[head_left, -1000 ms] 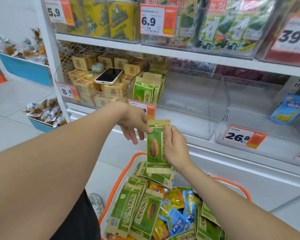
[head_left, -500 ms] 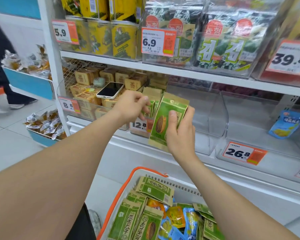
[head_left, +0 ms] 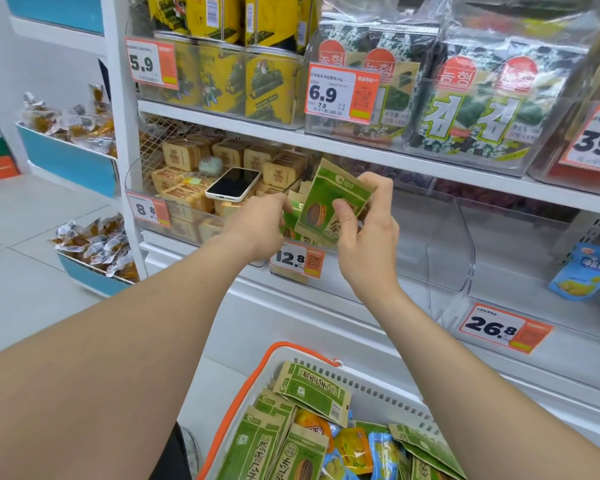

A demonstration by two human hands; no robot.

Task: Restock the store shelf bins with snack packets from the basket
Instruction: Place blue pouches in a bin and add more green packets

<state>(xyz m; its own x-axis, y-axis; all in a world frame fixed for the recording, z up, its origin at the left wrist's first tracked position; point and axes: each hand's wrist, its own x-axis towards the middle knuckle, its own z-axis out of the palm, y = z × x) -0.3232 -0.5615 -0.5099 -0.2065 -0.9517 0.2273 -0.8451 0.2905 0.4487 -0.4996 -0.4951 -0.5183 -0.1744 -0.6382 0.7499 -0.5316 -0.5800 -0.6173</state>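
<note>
Green and tan paper snack packet with a striped seed picture, tilted, pinched at the open top of a clear plastic shelf bin. More green packets standing in that bin, maybe three or four, partly hidden. White plastic basket with an orange rim below, full of green, blue and orange packets lying in a loose heap.
</note>
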